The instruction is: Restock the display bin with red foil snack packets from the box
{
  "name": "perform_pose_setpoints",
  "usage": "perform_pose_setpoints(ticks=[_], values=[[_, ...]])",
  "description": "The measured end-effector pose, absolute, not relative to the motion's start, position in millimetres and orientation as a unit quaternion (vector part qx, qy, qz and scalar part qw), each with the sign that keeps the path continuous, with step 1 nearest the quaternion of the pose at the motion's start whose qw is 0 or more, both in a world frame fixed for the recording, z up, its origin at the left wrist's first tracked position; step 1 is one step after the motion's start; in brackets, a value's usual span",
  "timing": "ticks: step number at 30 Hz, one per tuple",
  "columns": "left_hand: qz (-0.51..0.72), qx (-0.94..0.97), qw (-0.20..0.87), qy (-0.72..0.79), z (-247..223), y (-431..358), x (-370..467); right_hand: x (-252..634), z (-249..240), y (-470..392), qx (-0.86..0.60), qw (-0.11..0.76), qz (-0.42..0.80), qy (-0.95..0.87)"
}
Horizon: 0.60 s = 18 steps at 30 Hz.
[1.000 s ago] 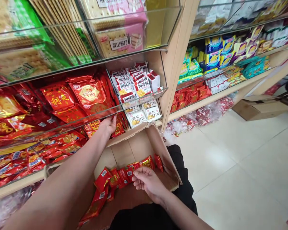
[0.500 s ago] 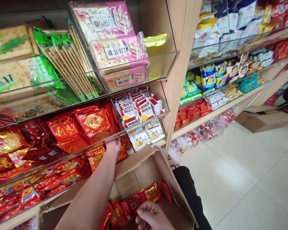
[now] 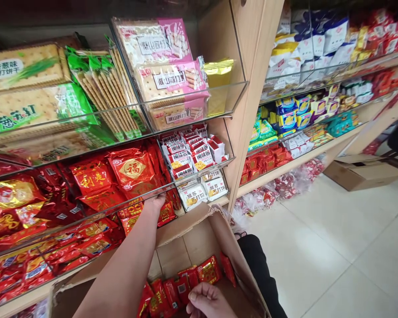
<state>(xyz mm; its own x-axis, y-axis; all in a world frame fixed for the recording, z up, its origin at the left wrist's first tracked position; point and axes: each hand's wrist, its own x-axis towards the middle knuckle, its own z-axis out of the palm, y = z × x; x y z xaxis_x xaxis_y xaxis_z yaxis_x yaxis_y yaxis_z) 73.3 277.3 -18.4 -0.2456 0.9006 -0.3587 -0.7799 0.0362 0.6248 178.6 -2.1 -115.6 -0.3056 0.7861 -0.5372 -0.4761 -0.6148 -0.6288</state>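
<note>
My left hand [image 3: 157, 202] reaches into the low shelf section under the clear front panel, its fingers hidden behind the panel's edge and the red packets. Red and gold snack packets [image 3: 131, 216] lie just beside that wrist. Over the open cardboard box [image 3: 182, 226], my right hand [image 3: 208, 300] is closed, thumb against curled fingers, with nothing showing in it. Several small red packets [image 3: 171, 293] stand in a row inside the box, right by this hand. One more red packet [image 3: 228, 268] leans on the box's right wall.
Above are clear-fronted bins of crackers [image 3: 172, 84] and small white-and-red packs [image 3: 192, 154]. A wooden upright [image 3: 248, 88] divides these shelves from others at right. Plastic bags [image 3: 262, 194] lie along the shelf base. Another cardboard box [image 3: 365, 174] sits on the tiled floor [image 3: 318, 234].
The camera view has shifted slightly, so the shelves appear a little lower. Both hands stay at nearly the same places, the left at the shelf and the right over the box.
</note>
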Motion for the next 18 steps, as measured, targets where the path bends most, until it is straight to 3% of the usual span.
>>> perform_pose_setpoints(ticks=[18], values=[[0.711,0.135,0.547,0.420,-20,270,86,179,-111,-2,-0.436,0.395,0.792,-0.164]])
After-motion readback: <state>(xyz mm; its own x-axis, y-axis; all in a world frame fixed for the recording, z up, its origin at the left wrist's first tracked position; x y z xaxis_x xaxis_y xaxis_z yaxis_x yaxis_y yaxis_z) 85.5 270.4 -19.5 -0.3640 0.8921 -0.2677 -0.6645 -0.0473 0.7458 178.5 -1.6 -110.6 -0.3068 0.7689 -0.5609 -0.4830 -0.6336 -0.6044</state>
